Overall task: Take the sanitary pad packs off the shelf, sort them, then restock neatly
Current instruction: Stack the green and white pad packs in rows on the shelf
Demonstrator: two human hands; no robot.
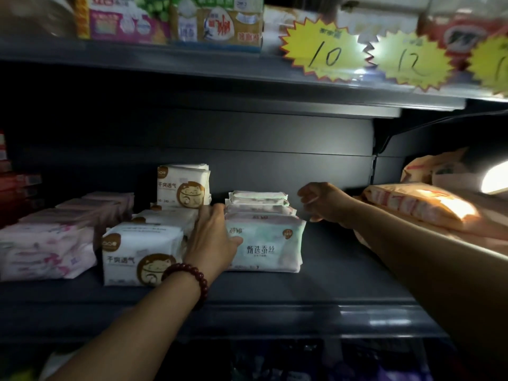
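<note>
Pad packs (266, 243), mint-green, stand in a row on the shelf (275, 292); probably light, soft, slippery in film; left hand (211, 237) presses flat on the row's left end; right hand (321, 202) hangs loosely curled, empty, just beside; best squeezed end to end.

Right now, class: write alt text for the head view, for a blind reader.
A left hand presses the side of a row of mint-green pad packs on a dark shelf; the right hand hovers loosely curled beside it. White cat-logo packs and pink packs sit further left.
</note>
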